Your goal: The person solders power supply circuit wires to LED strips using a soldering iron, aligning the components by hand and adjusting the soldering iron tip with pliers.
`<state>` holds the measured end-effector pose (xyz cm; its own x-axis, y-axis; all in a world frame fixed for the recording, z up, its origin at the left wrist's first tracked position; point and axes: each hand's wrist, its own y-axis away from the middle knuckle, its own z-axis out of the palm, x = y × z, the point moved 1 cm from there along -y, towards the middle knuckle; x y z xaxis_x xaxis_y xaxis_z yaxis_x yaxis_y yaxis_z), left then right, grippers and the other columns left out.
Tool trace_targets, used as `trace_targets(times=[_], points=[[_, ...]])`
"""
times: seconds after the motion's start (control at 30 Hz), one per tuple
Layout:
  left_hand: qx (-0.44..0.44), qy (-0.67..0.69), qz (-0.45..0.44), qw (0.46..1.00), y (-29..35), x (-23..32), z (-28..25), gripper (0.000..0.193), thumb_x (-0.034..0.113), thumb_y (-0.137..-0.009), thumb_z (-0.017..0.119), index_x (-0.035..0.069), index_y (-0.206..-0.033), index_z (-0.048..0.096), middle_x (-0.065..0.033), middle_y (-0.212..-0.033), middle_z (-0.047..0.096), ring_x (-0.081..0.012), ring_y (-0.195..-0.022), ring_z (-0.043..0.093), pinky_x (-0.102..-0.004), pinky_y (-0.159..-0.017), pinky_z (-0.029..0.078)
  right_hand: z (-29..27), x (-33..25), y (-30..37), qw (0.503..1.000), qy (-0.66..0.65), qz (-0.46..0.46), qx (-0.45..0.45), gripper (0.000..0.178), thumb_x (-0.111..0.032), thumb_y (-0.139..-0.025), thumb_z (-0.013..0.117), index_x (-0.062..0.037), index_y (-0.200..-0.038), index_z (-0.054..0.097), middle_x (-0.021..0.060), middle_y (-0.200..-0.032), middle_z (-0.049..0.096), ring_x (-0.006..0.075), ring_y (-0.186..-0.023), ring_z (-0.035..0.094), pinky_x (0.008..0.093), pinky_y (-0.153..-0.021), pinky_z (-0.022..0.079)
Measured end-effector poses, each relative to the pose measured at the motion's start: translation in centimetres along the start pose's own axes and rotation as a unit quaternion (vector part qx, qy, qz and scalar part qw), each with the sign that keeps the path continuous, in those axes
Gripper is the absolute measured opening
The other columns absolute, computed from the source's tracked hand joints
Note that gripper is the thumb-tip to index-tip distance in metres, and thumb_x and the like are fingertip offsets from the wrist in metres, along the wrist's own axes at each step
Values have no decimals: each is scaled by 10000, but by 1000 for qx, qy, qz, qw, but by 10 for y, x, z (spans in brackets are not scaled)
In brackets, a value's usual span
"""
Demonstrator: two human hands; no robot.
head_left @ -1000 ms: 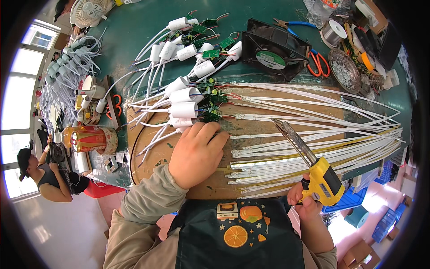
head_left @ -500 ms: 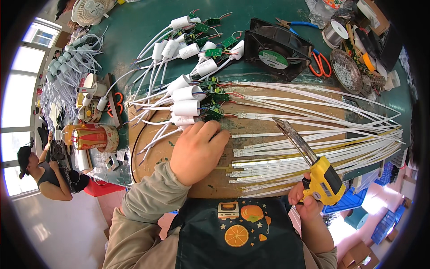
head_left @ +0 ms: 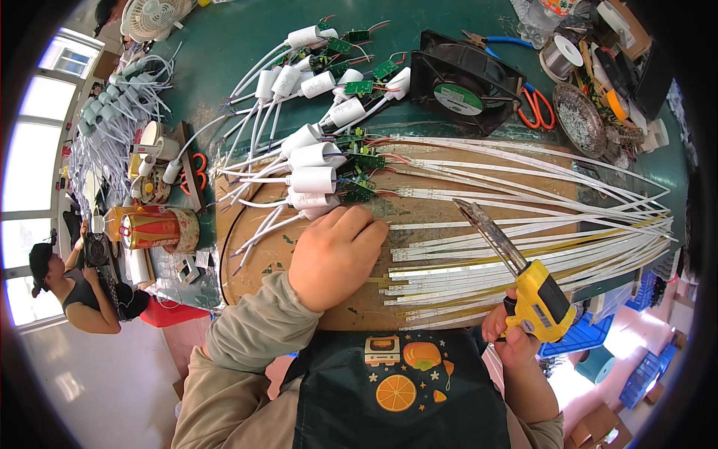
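My right hand (head_left: 511, 337) grips a yellow and black soldering gun (head_left: 544, 303), its long metal tip slanting up and left over the white LED strips (head_left: 479, 278). My left hand (head_left: 338, 258) is closed, knuckles up, just below the lowest white plastic lamp cap (head_left: 313, 202). Its fingertips are curled under, so what they hold, if anything, is hidden. Beside those fingers a green circuit board (head_left: 357, 190) sticks out of the caps. Red wires run from the boards to the ends of the upper strips. Several strips lie with bare left ends on the brown work board (head_left: 351, 313).
More capped boards with white cables (head_left: 318, 84) lie beyond. A black fan (head_left: 465, 84), blue-handled pliers (head_left: 508, 40), a solder spool (head_left: 561, 55) and a metal dish (head_left: 579, 118) stand at the far right. A red can (head_left: 149, 228) is on the left, and another person (head_left: 78, 288) sits beyond.
My left hand has shifted slightly right, its fingers curling closer together. The lowest lamp cap sits a little differently. The soldering gun has barely moved.
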<state>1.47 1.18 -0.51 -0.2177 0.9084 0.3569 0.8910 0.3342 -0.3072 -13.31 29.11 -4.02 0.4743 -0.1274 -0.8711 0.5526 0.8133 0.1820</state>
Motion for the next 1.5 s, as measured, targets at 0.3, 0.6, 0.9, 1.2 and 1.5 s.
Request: trace_targets(times=[0.3, 0.6, 0.9, 1.2, 1.5], points=[[-25, -11, 0, 1000, 2, -3, 1, 228, 30, -710, 695, 71, -931, 659, -56, -897, 590, -243, -763, 603, -352, -656, 510, 15, -7, 10, 996, 48, 76, -13, 703, -315, -813, 777, 12, -1330, 431, 49, -721, 519, 154, -584, 512, 299, -535, 459], [-22, -12, 15, 1000, 2, -5, 5, 232, 32, -708, 693, 70, -934, 654, -56, -900, 591, -241, -767, 606, -349, -666, 511, 21, -2, 8, 983, 129, 124, -47, 625, -240, -821, 730, 25, -1301, 431, 53, -710, 518, 160, -583, 506, 310, -558, 464], [-34, -11, 9, 999, 2, -4, 6, 244, 34, -701, 691, 69, -939, 648, -59, -898, 593, -243, -774, 609, -353, -675, 512, 27, 3, 5, 974, 167, 139, -63, 512, -191, -875, 651, 44, -1274, 432, 63, -705, 505, 156, -582, 500, 311, -561, 464], [-40, -19, 10, 999, 4, -4, 5, 248, 33, -691, 690, 66, -931, 639, -60, -897, 590, -243, -776, 607, -355, -674, 512, 28, 8, 5, 979, 167, 108, -50, 462, -213, -891, 655, 41, -1224, 459, 65, -711, 510, 160, -582, 507, 313, -553, 466], [-39, -21, 16, 999, 3, -5, 5, 238, 30, -693, 689, 61, -922, 636, -62, -894, 582, -243, -776, 604, -356, -673, 511, 31, 4, 1, 980, 162, 98, -56, 409, -208, -892, 642, 27, -1182, 475, 64, -721, 509, 158, -590, 514, 309, -547, 467]])
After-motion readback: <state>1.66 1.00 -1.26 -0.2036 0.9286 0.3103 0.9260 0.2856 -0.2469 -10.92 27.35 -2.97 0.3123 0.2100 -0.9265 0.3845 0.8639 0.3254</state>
